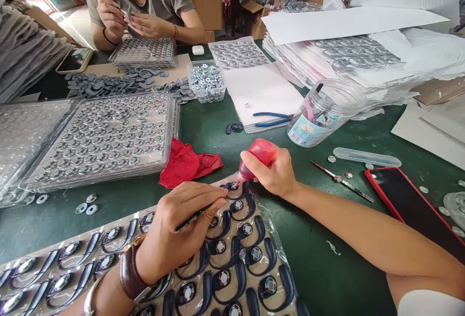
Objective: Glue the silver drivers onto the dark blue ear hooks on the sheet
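Note:
My right hand [278,173] is wrapped round a red squeeze bottle [262,152], tilted with its nozzle down at the far corner of a clear plastic tray [267,209]. The nozzle is at or just above a dark hook-shaped earpiece part [234,188]; whether they touch I cannot tell. From the left, my left hand [183,224], with a watch on its wrist, pinches a thin dark pen-like tool [192,218]. Its fingertips are right beside that same part. Rows of similar dark hooks with round silvery discs fill the tray, partly hidden under my left forearm.
Left of the tray's far corner lies a red cloth [187,163]. Stacked trays of discs [101,137] stand behind it. Pliers [271,118], a clear jar [323,112], tweezers [343,183] and a red-edged phone [410,204] lie around my right arm. Across the table, a person's hands [148,24] hold a grey part.

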Tool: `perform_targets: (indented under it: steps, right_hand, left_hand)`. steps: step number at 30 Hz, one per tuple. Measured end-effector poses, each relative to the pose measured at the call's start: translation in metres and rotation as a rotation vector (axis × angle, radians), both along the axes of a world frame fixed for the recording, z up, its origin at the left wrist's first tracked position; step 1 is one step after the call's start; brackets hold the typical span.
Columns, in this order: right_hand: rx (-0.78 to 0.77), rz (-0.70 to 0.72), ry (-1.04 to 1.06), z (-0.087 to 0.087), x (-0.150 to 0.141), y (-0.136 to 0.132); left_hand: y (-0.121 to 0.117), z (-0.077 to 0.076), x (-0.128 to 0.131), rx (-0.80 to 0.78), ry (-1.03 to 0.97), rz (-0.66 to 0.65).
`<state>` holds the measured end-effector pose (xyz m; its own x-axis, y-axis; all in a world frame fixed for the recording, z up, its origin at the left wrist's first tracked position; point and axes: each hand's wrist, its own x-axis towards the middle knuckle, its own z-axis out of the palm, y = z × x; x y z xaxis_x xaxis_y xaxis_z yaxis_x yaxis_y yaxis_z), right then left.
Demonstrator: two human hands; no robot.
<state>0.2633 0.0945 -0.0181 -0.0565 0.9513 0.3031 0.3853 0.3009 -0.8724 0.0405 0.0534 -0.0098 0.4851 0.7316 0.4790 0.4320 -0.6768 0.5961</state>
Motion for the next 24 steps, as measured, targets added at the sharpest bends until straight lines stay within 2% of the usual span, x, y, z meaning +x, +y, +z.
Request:
perform_targets:
  steps: [4, 7, 10, 12, 17, 20, 24]
  right_hand:
    - [0.045, 0.014, 0.027, -0.001, -0.001, 0.001]
    - [-0.001, -0.005, 0.162, 0.010, 0.000, 0.000]
    - [-0.112, 0.019, 0.251, 0.024, 0.003, -0.006]
    - [-0.141, 0.049, 0.248, 0.028, 0.005, -0.014]
    - [-0.008, 0.078, 0.266, 0.011, 0.008, -0.032]
    - [-0.013, 0.109, 0.291, 0.003, 0.008, -0.034]
    - [-0.008, 0.123, 0.254, 0.002, 0.008, -0.033]
  left_hand:
    - [0.003, -0.001, -0.001, 0.000, -0.014, 0.024]
    - [0.001, 0.003, -0.002, 0.026, -0.014, 0.017]
    - [-0.009, 0.007, -0.004, 0.105, 0.035, -0.059]
    - [-0.019, 0.009, -0.005, 0.201, 0.120, -0.136]
    - [-0.035, 0.005, -0.002, 0.400, 0.284, -0.167]
    - [-0.038, 0.004, 0.003, 0.433, 0.307, -0.172]
    - [-0.046, 0.000, 0.009, 0.497, 0.351, -0.148]
